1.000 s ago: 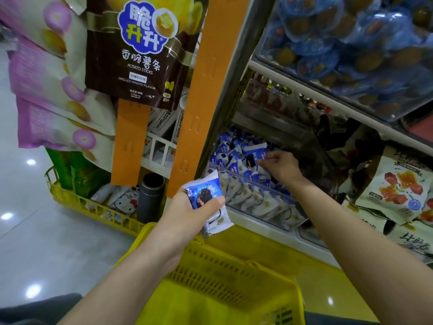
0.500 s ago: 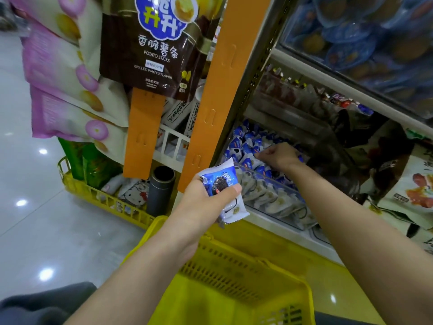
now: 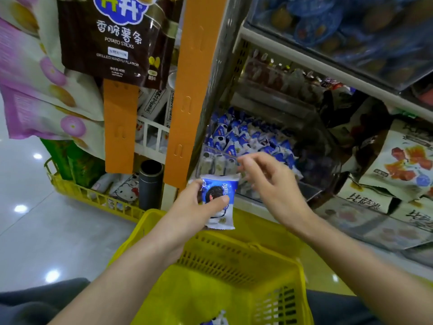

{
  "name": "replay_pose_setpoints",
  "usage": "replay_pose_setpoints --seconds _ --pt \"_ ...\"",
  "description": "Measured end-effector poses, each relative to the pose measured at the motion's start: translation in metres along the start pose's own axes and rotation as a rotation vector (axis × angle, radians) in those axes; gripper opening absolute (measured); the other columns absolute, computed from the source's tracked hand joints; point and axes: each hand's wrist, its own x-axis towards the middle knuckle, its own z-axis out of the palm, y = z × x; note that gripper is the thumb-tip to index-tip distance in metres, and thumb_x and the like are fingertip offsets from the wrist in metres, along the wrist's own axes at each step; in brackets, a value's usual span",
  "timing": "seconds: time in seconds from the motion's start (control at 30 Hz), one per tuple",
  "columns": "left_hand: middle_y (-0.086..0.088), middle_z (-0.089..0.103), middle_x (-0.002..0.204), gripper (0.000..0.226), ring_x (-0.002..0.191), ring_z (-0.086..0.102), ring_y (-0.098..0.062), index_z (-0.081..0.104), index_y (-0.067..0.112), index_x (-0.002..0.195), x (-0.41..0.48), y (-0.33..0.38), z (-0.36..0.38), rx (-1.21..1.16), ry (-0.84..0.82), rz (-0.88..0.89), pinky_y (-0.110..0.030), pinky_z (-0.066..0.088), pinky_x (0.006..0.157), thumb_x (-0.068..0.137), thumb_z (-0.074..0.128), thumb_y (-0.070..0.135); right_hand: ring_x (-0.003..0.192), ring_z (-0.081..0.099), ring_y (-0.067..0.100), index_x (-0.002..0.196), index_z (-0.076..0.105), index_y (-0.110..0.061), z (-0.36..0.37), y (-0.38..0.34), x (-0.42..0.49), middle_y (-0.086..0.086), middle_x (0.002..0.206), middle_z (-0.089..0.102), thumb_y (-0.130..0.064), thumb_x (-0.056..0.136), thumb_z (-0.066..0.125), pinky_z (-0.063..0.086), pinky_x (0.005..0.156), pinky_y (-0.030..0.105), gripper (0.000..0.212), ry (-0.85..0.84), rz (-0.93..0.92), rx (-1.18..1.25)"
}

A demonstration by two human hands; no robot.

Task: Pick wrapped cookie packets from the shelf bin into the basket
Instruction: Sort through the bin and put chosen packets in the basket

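The left hand (image 3: 192,207) pinches an upright packet (image 3: 219,195) above the basket's (image 3: 225,261) far rim; the right hand (image 3: 274,184) hovers just right, fingers spread, empty.

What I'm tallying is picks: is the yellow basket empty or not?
Not empty: a blue-and-white packet lies in the basket, at the view's lower edge. Whether more lie there, cannot tell.

Reference: wide orange strip (image 3: 194,90). Left of it: brown potato-stick bag (image 3: 112,41), purple bags (image 3: 35,97). Lower left: grey tube (image 3: 151,184), Hello Kitty pack (image 3: 127,190), yellow rack (image 3: 93,195). Upper right: blue cups (image 3: 339,26). Far right: printed pouches (image 3: 403,160).
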Motion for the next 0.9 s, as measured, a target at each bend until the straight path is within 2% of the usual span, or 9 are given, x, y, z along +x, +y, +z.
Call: replay_pose_setpoints --seconds 0.1,0.27,0.4,0.5,0.63,0.7,0.77,0.83,0.9 --pt "0.002 0.069 0.097 0.026 0.072 0.060 0.002 0.058 0.021 0.111 -0.002 -0.008 0.007 0.096 -0.030 0.027 -0.006 0.040 0.050 0.085 0.064 0.020 0.078 0.062 0.018 0.089 0.065 -0.027 0.010 0.006 -0.027 0.000 0.085 0.069 -0.029 0.089 0.056 0.051 0.073 0.038 0.009 -0.116 0.125 0.131" --pt "-0.007 0.068 0.100 0.026 0.078 0.065 -0.004 0.055 0.014 0.109 -0.005 -0.020 0.015 0.141 -0.063 0.031 -0.010 0.046 0.056 0.084 0.064 0.018 0.056 0.057 -0.003 0.073 0.064 -0.018 0.012 0.025 -0.042 -0.012 0.057 0.064 -0.012 0.086 0.061 0.046 0.050 0.014 0.015 -0.114 0.295 0.364" --pt "-0.021 0.060 0.080 0.017 0.071 0.056 -0.015 0.058 0.010 0.086 -0.001 -0.028 0.016 0.182 -0.008 0.067 -0.022 0.040 0.061 0.090 0.056 0.026 0.059 0.058 -0.003 0.074 0.066 -0.021 0.019 0.034 -0.054 -0.011 0.061 0.066 -0.014 0.087 0.061 0.047 0.051 0.014 0.016 -0.144 0.348 0.418" --pt "-0.012 0.046 0.070 0.025 0.066 0.044 -0.013 0.049 0.002 0.075 0.003 -0.036 0.017 0.234 0.050 0.071 -0.021 0.033 0.054 0.091 0.054 0.021 0.062 0.056 0.001 0.075 0.067 -0.022 0.019 0.037 -0.058 -0.008 0.069 0.066 -0.020 0.088 0.061 0.047 0.058 0.022 0.014 -0.166 0.224 0.249" --pt "-0.003 0.046 0.063 0.025 0.050 0.046 -0.002 0.047 0.017 0.064 0.007 -0.045 0.018 0.214 0.062 -0.007 -0.010 0.034 0.041 0.088 0.056 0.018 0.074 0.054 0.004 0.086 0.070 -0.017 0.012 0.043 -0.061 -0.007 0.079 0.063 -0.027 0.086 0.063 0.044 0.063 0.019 0.012 -0.127 -0.194 -0.287" --pt "-0.002 0.048 0.062 0.028 0.051 0.049 0.000 0.048 0.020 0.062 0.008 -0.048 0.018 0.185 0.053 -0.032 -0.011 0.036 0.042 0.088 0.056 0.019 0.075 0.055 0.006 0.087 0.069 -0.016 0.011 0.045 -0.063 -0.006 0.080 0.063 -0.028 0.085 0.061 0.046 0.062 0.022 0.015 -0.132 -0.287 -0.397" --pt "-0.001 0.058 0.067 0.024 0.059 0.058 -0.002 0.056 0.022 0.065 0.007 -0.047 0.020 0.148 0.003 -0.038 -0.013 0.043 0.048 0.089 0.057 0.022 0.074 0.055 0.003 0.087 0.069 -0.018 0.010 0.046 -0.063 -0.009 0.079 0.062 -0.027 0.087 0.060 0.044 0.061 0.017 0.012 -0.118 -0.231 -0.340" --pt "-0.001 0.070 0.082 0.004 0.070 0.066 -0.007 0.062 0.020 0.086 0.005 -0.045 0.020 0.082 -0.035 -0.035 -0.018 0.049 0.056 0.085 0.061 0.024 0.071 0.054 -0.001 0.081 0.067 -0.021 0.009 0.049 -0.061 -0.014 0.072 0.060 -0.020 0.088 0.061 0.040 0.061 0.009 0.009 -0.050 -0.066 -0.140" --pt "-0.006 0.071 0.093 0.023 0.072 0.067 -0.011 0.058 0.014 0.103 0.003 -0.044 0.021 0.049 -0.026 -0.025 -0.022 0.052 0.061 0.081 0.065 0.019 0.062 0.055 -0.003 0.075 0.059 -0.021 0.008 0.049 -0.058 -0.013 0.067 0.059 -0.012 0.090 0.056 0.046 0.055 0.010 0.018 0.017 0.183 0.173"
